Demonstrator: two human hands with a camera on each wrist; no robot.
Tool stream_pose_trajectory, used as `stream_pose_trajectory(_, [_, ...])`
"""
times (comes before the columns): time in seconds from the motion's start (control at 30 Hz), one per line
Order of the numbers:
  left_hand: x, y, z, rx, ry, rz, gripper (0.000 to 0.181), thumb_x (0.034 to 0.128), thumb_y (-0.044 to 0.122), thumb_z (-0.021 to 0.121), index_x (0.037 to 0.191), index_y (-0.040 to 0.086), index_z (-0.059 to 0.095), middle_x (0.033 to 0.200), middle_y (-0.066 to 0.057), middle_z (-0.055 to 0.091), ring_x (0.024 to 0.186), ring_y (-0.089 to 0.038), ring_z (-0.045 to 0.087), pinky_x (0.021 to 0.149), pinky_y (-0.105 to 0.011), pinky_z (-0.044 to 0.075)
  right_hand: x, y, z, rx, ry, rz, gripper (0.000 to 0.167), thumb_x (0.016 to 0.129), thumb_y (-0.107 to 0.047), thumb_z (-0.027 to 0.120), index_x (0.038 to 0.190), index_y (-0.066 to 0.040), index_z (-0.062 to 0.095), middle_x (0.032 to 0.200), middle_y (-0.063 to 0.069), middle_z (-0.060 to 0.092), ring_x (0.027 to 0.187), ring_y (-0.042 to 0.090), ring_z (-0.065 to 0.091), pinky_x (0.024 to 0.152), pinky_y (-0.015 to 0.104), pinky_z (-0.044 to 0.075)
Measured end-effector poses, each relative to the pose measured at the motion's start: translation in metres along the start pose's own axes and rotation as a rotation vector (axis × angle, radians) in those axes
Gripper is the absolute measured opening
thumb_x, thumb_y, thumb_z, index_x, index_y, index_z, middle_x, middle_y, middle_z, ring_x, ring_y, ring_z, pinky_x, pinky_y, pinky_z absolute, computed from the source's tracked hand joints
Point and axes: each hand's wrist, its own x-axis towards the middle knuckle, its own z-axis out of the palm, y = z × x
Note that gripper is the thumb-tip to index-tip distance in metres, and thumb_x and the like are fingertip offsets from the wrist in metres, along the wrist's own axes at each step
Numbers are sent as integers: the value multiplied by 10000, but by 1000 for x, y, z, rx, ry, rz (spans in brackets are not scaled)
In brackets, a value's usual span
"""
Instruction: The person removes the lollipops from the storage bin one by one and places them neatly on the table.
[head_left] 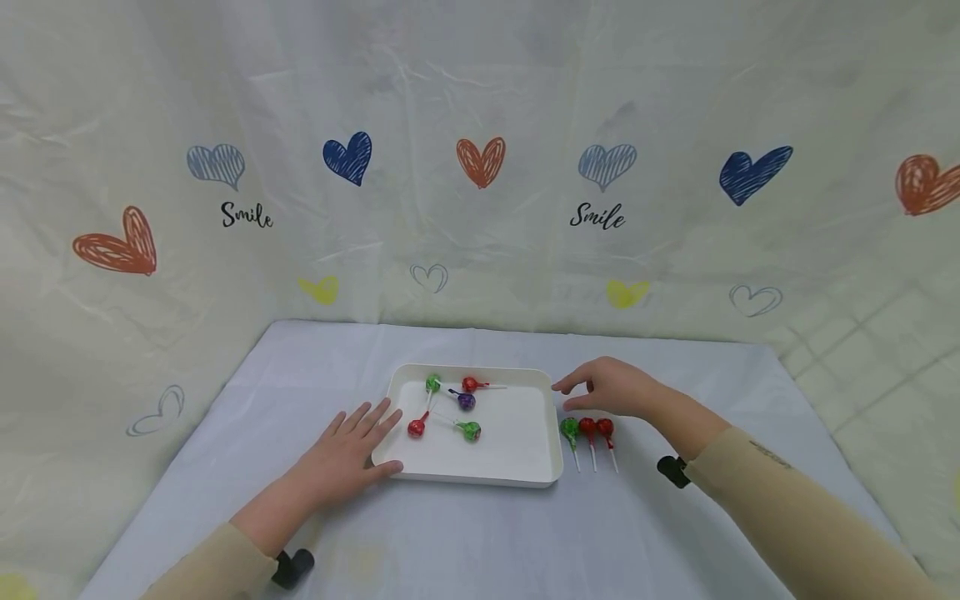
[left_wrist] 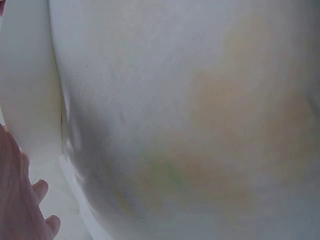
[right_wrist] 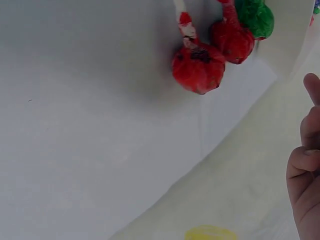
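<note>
A white tray (head_left: 517, 433) holds several wrapped lollipops, among them a purple one (head_left: 467, 402), a green one (head_left: 471, 431) and a red one (head_left: 416, 428). The left hand (head_left: 341, 458) lies at the tray's left edge with fingers spread. Over the tray's right edge hovers the right hand (head_left: 611, 386), index finger and thumb apart, nothing visible between them. Just below it, outside the tray, one green lollipop (head_left: 570, 428) and two red ones (head_left: 587, 427) lie in a row, sticks toward the front. The right wrist view shows these red lollipops (right_wrist: 199, 69) and the hand (right_wrist: 305, 170).
A white cloth (head_left: 480, 533) covers the table. Behind it hangs a pale sheet printed with hearts and the word Smile. Dark wrist devices sit below both sleeves. The left wrist view shows the cloth, the tray's side (left_wrist: 30, 75) and part of the left hand.
</note>
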Motion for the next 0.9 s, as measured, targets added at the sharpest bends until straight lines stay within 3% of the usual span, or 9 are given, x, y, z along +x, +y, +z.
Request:
stream_pose_trajectory(0.43, [1,-1,1,-6,-7,7,882,891,734,484,1588,248,247,1657,-25,165,1504,-336,150,1181,-605,116,36,-48,7,-58,-69,-84,342,856,-343,788,1187,-269,746,1061,-72,721,856,122,585,748,304,518])
stream_pose_trajectory(0.7, [1,-1,1,-11,-8,5,878,894,725,490,1589,251,241,1657,-15,158,1506,-334,146,1183,-600,113,51,-75,13,-149,-106,-118,347,840,-382,796,1176,-306,749,955,-182,689,889,83,592,793,304,510])
stream_pose_trajectory(0.9, [2,1,-2,-3,-21,-5,865,898,697,519,1587,249,251,1657,-21,162,1506,-338,143,1182,-605,113,62,-91,21,-208,-152,-147,338,845,-362,797,1172,-288,752,939,-178,692,967,127,620,836,321,507])
